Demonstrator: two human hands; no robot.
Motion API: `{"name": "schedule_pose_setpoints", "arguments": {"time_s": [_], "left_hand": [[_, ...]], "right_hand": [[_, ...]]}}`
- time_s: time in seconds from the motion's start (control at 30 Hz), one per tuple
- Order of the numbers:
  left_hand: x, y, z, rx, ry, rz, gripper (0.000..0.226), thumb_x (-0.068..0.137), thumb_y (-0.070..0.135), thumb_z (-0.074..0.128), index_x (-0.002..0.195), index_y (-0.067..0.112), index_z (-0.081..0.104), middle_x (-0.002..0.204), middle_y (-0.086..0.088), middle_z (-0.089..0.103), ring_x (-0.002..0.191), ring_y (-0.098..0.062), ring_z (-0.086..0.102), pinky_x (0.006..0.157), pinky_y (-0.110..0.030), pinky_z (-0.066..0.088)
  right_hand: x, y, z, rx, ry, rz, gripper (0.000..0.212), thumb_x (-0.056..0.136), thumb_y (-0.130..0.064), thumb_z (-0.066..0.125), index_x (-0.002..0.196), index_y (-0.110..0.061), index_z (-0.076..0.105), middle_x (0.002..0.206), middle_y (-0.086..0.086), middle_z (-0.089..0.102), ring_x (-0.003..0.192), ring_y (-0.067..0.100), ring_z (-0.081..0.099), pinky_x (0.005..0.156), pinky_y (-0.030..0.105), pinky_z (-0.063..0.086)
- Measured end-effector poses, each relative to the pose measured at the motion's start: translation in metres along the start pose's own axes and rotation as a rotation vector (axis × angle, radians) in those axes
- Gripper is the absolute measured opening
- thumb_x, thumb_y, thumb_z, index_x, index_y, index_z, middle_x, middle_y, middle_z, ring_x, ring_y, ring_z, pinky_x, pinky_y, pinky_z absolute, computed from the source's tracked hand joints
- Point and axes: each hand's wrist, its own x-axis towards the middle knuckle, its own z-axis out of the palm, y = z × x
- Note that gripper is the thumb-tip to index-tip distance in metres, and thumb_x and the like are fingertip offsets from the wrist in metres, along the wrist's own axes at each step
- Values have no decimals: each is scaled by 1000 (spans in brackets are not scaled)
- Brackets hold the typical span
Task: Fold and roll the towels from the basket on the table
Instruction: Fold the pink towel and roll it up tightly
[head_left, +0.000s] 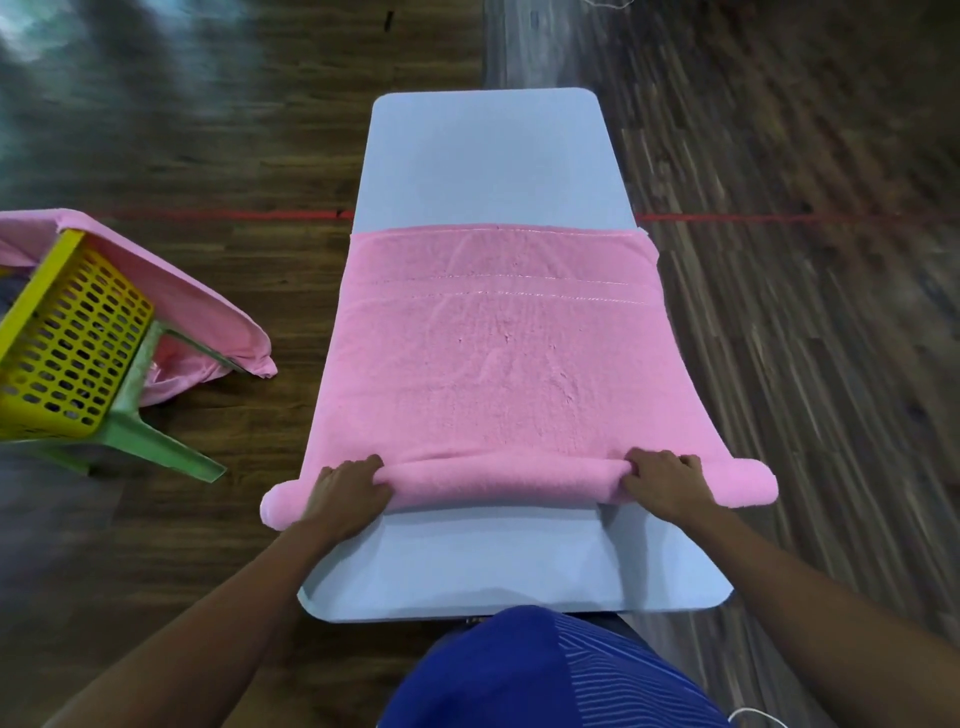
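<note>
Over the dark wood floor, on the grey table, we are rolling the pink towel; left hand and right hand are curling round the roll, and we should be keeping pressure even so it stays tight.

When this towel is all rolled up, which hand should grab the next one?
Probably the left hand. The yellow basket with another pink towel sits to the person's left, off the table; the right hand grips the roll on the other side.
</note>
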Motion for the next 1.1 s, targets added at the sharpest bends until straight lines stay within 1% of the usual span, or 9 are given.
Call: {"name": "schedule_pose_setpoints", "arguments": {"time_s": [0.13, 0.27, 0.37, 0.5, 0.63, 0.7, 0.87, 1.0, 1.1], "left_hand": [[7, -6, 10, 36, 255, 34, 31, 79, 11, 66, 109, 10, 61, 108, -11, 63, 97, -32, 56, 85, -46, 43], [-3, 5, 19, 7, 315, 107, 30, 76, -1, 69, 105, 2, 68, 104, -16, 67, 95, -35, 62, 84, -47, 50], [-16, 7, 32, -2, 294, 134, 51, 66, 0, 75, 116, -2, 65, 114, -19, 65, 105, -38, 61, 93, -52, 49], [-21, 1, 44, 25, 270, 114, 68, 63, -2, 76, 129, -1, 57, 128, -22, 60, 119, -40, 56, 101, -57, 42], [-7, 9, 33, 7, 285, 59, 38, 70, 5, 75, 107, 3, 68, 106, -16, 71, 95, -34, 66, 90, -51, 50], [-4, 11, 25, 32, 247, 65, 21, 75, 18, 68, 93, 7, 70, 92, -11, 73, 81, -29, 66, 84, -47, 51], [-1, 0, 24, 38, 90, -4, 36, 85, 39, 37, 95, 16, 63, 88, -4, 69, 79, -24, 59, 88, -45, 45], [-3, -1, 32, 67, 371, 38, 24, 84, 18, 61, 108, 11, 63, 108, -11, 63, 99, -32, 57, 92, -50, 40], [-7, 5, 32, 42, 457, 107, 28, 88, 19, 47, 103, 7, 67, 106, -12, 66, 98, -33, 59, 92, -48, 41]], "right_hand": [[1, -6, 13, 10, 367, -2, 20, 84, -17, 62, 104, -16, 63, 102, 8, 61, 93, 32, 53, 80, 42, 38], [-5, -5, 25, 28, 444, -105, 24, 73, 2, 68, 94, -10, 68, 97, 9, 64, 85, 31, 56, 69, 38, 43], [-13, 0, 33, 32, 389, -155, 37, 68, -1, 72, 104, -7, 68, 108, 10, 66, 97, 32, 61, 84, 43, 50], [-14, 1, 42, 0, 291, -161, 62, 62, -12, 75, 122, -5, 60, 121, 12, 63, 113, 32, 58, 103, 48, 42], [-7, -4, 26, 41, 277, -117, 39, 69, -14, 66, 108, -9, 67, 105, 9, 70, 101, 32, 62, 96, 45, 42], [-3, -6, 11, -17, 145, -98, 33, 77, -25, 57, 108, -17, 63, 104, 3, 67, 103, 28, 58, 92, 40, 37], [7, -2, -9, 257, -162, 54, 34, 83, -28, 60, 110, -19, 42, 94, 3, 58, 89, 28, 54, 81, 37, 35], [3, 2, 10, 88, 339, -1, 25, 74, -10, 70, 96, -16, 60, 96, 5, 55, 89, 32, 51, 76, 41, 34], [-6, 1, 25, 45, 472, -116, 25, 71, -1, 71, 91, -14, 64, 96, 5, 60, 85, 31, 55, 74, 41, 40]]}}
